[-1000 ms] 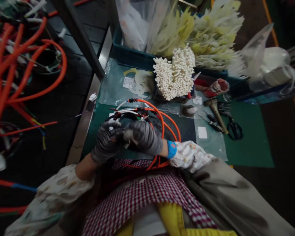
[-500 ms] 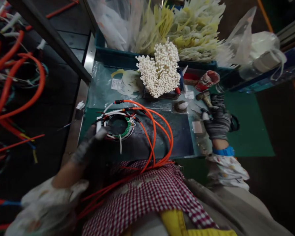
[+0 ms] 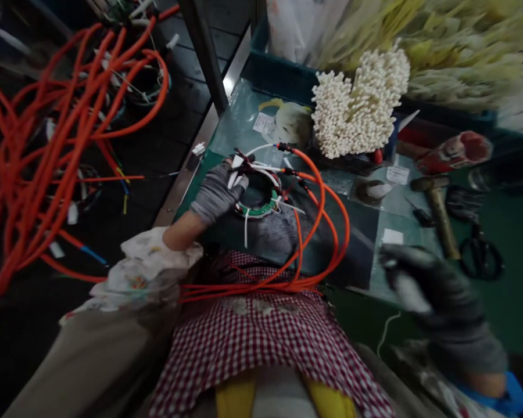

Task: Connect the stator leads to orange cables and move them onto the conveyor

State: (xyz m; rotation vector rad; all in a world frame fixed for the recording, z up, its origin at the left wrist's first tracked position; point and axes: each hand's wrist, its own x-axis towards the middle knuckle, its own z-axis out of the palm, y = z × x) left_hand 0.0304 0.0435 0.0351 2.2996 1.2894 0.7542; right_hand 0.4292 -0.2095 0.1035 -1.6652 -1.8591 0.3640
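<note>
My left hand [image 3: 218,194], in a grey glove, grips the left side of a wired stator ring [image 3: 261,213] with a green rim. White sleeved leads [image 3: 234,169] show by its fingers. White cable ties [image 3: 246,229] stick out from the ring. Orange cables [image 3: 320,186] loop from it to the right and across the checked apron [image 3: 261,331]. My right hand [image 3: 431,290], also gloved and blurred by motion, is raised at the right, left of and below the scissors [image 3: 482,255]. Its fingers are curled together; a small dark tip shows there, too smeared to name.
A hammer [image 3: 438,215], a thin-tipped tool with a dark handle [image 3: 423,216] and a red can [image 3: 457,151] lie at the right. Bundled white-tipped sticks [image 3: 361,104] stand behind the ring. Piled orange cables [image 3: 78,116] fill the left, beyond a dark post [image 3: 204,52].
My right hand has left the tools beside the hammer and come nearer to me. My left hand has closed further onto the ring's side. The view has swung left.
</note>
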